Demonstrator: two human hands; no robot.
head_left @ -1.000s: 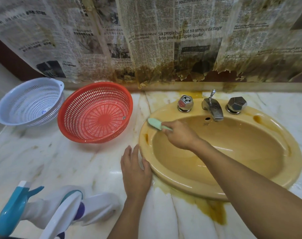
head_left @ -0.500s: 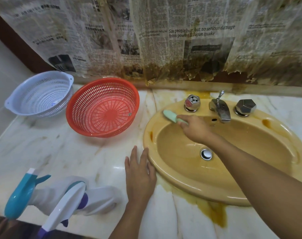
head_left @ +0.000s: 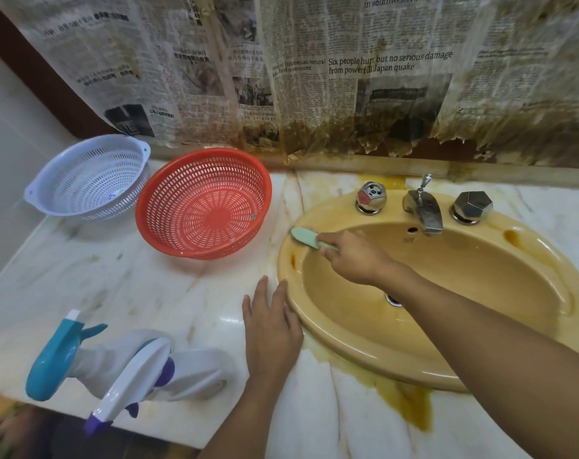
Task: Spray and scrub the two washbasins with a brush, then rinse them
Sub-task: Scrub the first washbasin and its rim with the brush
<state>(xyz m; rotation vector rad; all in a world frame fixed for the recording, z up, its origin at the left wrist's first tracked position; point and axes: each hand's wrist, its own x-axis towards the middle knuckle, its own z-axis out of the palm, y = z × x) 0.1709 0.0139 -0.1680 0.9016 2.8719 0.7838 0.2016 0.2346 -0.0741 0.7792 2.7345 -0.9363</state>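
Note:
A yellow washbasin [head_left: 500, 313] is sunk into the marble counter, stained brown along its rim. My right hand [head_left: 354, 258] grips the handle of a pale green brush [head_left: 305, 236], whose head lies on the basin's upper left rim. My left hand [head_left: 270, 329] rests flat on the counter with straight fingers, its fingertips against the basin's left edge. Two spray bottles lie on the counter at lower left: one with a teal head [head_left: 54, 361] and one with a white and purple head [head_left: 132, 382]. Only one basin is in view.
A red colander [head_left: 203, 205] and a white colander [head_left: 87, 178] stand on the counter's back left. A chrome tap [head_left: 425, 210] with two knobs [head_left: 370, 197] [head_left: 471, 207] sits behind the basin. Stained newspaper [head_left: 347, 77] covers the wall. A brown stain [head_left: 410, 405] runs down the counter's front.
The brush head has slid from the back rim near the left knob down to the basin's left rim. My left hand stays flat on the counter. The camera has shifted slightly.

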